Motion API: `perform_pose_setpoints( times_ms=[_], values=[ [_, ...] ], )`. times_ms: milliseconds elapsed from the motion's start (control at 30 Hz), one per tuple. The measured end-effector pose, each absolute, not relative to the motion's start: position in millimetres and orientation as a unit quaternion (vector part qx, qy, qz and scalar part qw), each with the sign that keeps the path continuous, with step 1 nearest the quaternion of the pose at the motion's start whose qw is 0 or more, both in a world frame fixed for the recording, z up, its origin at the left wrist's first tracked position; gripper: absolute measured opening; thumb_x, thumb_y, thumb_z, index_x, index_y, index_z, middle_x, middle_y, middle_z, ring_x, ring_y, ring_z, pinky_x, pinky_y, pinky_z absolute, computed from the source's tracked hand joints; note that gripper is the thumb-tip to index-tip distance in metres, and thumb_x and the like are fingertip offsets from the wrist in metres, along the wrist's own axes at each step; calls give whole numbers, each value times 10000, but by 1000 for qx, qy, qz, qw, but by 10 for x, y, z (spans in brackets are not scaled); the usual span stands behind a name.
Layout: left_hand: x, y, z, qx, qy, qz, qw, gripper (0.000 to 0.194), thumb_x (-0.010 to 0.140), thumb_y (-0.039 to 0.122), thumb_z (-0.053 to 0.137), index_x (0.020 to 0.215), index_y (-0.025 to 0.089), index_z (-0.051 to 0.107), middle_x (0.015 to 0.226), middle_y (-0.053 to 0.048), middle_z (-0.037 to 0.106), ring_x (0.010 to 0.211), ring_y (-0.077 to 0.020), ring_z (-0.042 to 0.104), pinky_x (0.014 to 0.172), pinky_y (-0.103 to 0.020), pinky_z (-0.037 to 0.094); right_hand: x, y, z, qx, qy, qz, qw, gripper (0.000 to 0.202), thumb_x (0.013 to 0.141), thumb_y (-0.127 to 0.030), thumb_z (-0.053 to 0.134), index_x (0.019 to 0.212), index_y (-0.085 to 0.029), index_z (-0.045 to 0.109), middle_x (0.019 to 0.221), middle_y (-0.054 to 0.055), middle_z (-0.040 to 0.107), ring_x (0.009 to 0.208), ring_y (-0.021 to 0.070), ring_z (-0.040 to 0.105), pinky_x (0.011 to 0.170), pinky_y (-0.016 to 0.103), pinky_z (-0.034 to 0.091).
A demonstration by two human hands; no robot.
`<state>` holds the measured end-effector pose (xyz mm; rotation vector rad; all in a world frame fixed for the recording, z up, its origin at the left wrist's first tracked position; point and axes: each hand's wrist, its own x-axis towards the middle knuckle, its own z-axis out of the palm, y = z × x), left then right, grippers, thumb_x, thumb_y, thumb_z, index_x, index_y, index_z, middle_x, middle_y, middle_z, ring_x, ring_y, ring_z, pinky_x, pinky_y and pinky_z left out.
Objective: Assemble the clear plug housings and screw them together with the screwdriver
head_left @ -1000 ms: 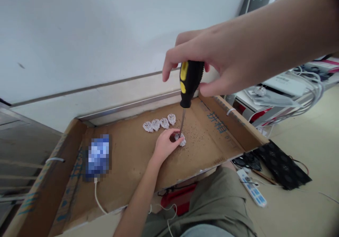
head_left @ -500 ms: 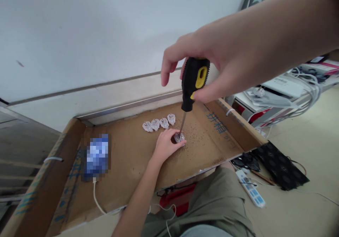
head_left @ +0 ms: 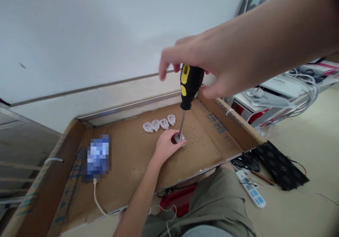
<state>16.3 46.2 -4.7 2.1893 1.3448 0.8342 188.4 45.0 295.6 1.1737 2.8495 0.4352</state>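
My left hand (head_left: 167, 146) rests on the cardboard, its thumb and fingers closed around a small clear plug piece (head_left: 179, 138). Above it, a black and yellow screwdriver (head_left: 191, 85) stands nearly upright, its tip on that piece. The palm of my right hand (head_left: 197, 58) is over the top of the handle; its fingers are spread and the thumb is apart from the grip, though the contact behind the handle is partly hidden. Several similar clear plug pieces with metal pins (head_left: 159, 123) lie in a row behind my left hand.
A cardboard tray (head_left: 127, 166) with raised sides holds a blurred blue device (head_left: 97, 156) with a white cable at left. A white wall stands behind. At right are a cluttered shelf (head_left: 275, 88), a power strip (head_left: 250, 188) and a black item (head_left: 282, 164) on the floor.
The screwdriver handle has turned, its yellow patch now on the left side. My right hand's thumb has come away from the handle. My left hand has kept its place.
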Motion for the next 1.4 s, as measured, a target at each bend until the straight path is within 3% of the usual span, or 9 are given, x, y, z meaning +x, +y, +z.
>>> perform_pose_setpoints(
  times_ms=[100,233,367,467,567,700,800,1267,1400],
  values=[
    [164,461,-41,792,484,302,220,305,731,401,688,987,242,640,956,-21,680,895,-210,583,817,-350,450,1846,459,2949,406,882,221,88,381,676,-448,634,1045,-390,561,970,-68,527,784,178,548,637,309,386],
    [167,464,-30,792,484,302,218,287,735,396,685,966,233,637,968,-24,682,886,-208,588,806,-346,453,1813,366,2933,442,884,141,60,570,671,-285,658,1147,-492,421,1159,-119,438,611,85,505,542,278,386],
    [166,468,-23,790,489,300,218,281,731,398,686,949,227,638,946,-28,683,863,-209,592,786,-345,457,1825,300,2933,416,904,96,9,308,772,-339,601,1055,-421,510,1076,-113,502,681,88,519,609,280,407],
    [164,468,-27,789,488,301,220,295,728,400,688,962,228,638,956,-28,683,864,-207,591,790,-344,458,1838,288,2980,432,897,90,30,493,732,-229,621,1134,-450,442,1072,-127,524,603,73,489,583,274,392],
    [165,468,-32,788,487,304,221,296,733,412,682,964,231,639,970,-27,684,873,-205,589,799,-346,458,1838,286,3028,426,895,119,56,333,777,-349,598,1095,-404,519,908,-93,571,622,99,505,621,286,392],
    [166,468,-29,786,487,305,227,294,727,410,687,956,231,644,965,-31,685,875,-209,591,802,-350,460,1807,306,2994,458,873,157,62,486,706,-267,636,1133,-452,496,1123,-111,512,658,95,497,596,292,392],
    [166,468,-25,787,487,305,225,303,723,400,693,972,234,647,953,-30,683,879,-211,590,799,-351,462,1791,327,2948,461,871,164,50,338,730,-336,622,1035,-457,543,1036,-113,544,705,126,505,648,332,418],
    [161,458,-16,791,483,304,220,289,729,385,691,972,238,643,961,-25,682,890,-213,597,805,-350,462,1815,426,2963,396,899,182,49,332,691,-334,641,1015,-379,583,1009,-84,537,569,55,432,488,228,287],
    [163,454,-8,790,485,302,221,304,724,382,695,988,237,648,962,-30,682,903,-217,597,804,-349,464,1806,410,2969,397,896,188,64,558,653,-336,689,1166,-435,492,1140,-100,492,552,44,431,452,232,260]
  ],
)
